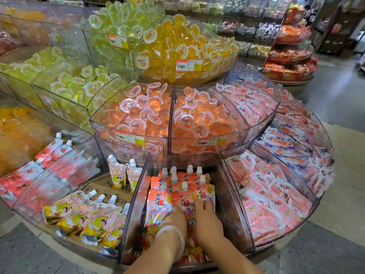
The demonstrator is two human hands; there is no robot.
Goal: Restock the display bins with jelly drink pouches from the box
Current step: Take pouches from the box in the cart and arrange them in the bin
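Observation:
Orange jelly drink pouches (158, 204) with white caps stand in rows inside a clear display bin (131, 224) at the bottom centre. Both my hands are down in this bin. My left hand (174, 220), with a pale bangle on its wrist, presses against the front pouches. Beside it, my right hand (205, 216) lies with its fingers spread over the pouches. Whether either hand grips a pouch is hidden. No box of pouches is in view.
Yellow pouches (88, 218) lie in the bin to the left over flat cardboard (102, 187). Pink sachets (272, 196) fill the bin to the right. Tiers of jelly cups (150, 115) rise behind. Grey floor (335, 254) lies to the right.

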